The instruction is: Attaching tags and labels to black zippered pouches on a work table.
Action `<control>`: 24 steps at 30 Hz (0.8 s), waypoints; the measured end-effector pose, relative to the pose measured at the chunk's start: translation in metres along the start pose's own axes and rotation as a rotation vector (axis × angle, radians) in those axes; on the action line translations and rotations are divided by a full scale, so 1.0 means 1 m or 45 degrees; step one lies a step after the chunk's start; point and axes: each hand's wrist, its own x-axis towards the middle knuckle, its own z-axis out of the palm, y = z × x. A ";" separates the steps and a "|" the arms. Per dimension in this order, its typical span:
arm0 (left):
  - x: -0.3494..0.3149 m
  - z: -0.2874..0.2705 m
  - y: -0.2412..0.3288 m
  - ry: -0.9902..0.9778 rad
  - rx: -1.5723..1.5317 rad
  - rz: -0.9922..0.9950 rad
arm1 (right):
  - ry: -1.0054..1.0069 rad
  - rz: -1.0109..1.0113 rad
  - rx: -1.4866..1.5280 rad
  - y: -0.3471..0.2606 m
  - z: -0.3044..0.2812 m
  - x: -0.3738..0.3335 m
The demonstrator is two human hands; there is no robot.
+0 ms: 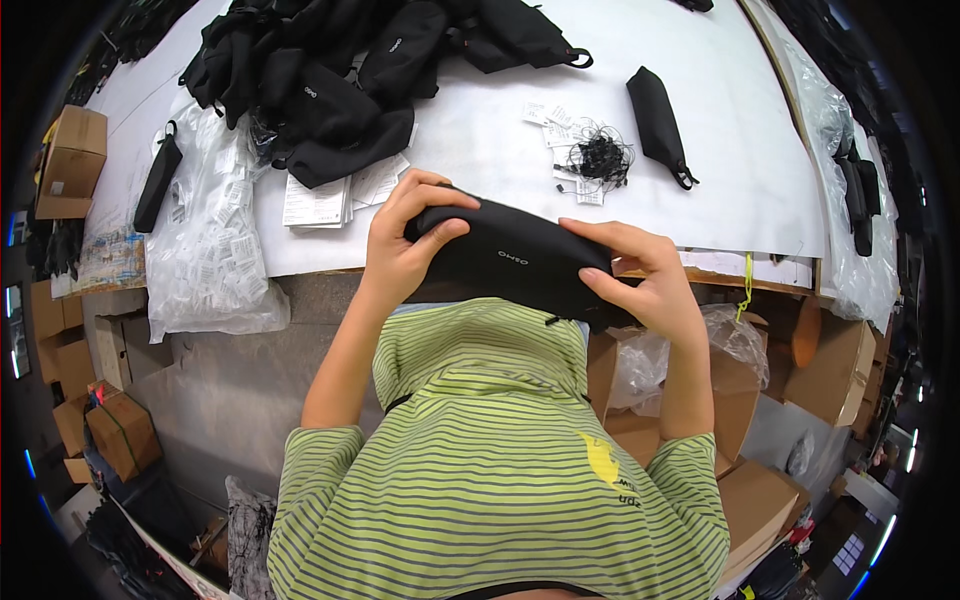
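Between my two hands, just off the near edge of the white table (480, 150), is a black fabric pouch (520, 245) with a small pale print on its side. My left hand (415, 225) grips its left end, thumb in front and fingers over the top. At the other end my right hand (640, 270) pinches the pouch, thumb below and fingers along the upper edge. A small black pull hangs at the pouch's lower edge. Beyond my left hand lie stacked white paper sheets (318, 203). A tangle of black cords (602, 157) with white tags sits past my right hand.
A heap of black pouches (330, 110) covers the table's far left. Single pouches lie at the right (657, 120) and left (158, 180). A clear plastic bag of labels (215, 240) drapes over the front edge. Cardboard boxes (745, 500) stand below at the right.
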 end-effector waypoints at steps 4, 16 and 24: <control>-0.003 0.005 -0.016 -0.019 -0.052 0.033 | -0.096 0.113 0.225 0.008 -0.008 0.003; -0.046 -0.092 -0.064 0.655 1.079 -0.324 | 1.430 -0.292 -0.553 0.080 -0.096 0.045; -0.048 -0.112 -0.132 0.601 1.340 -0.532 | 1.165 0.019 -1.311 0.149 -0.076 0.078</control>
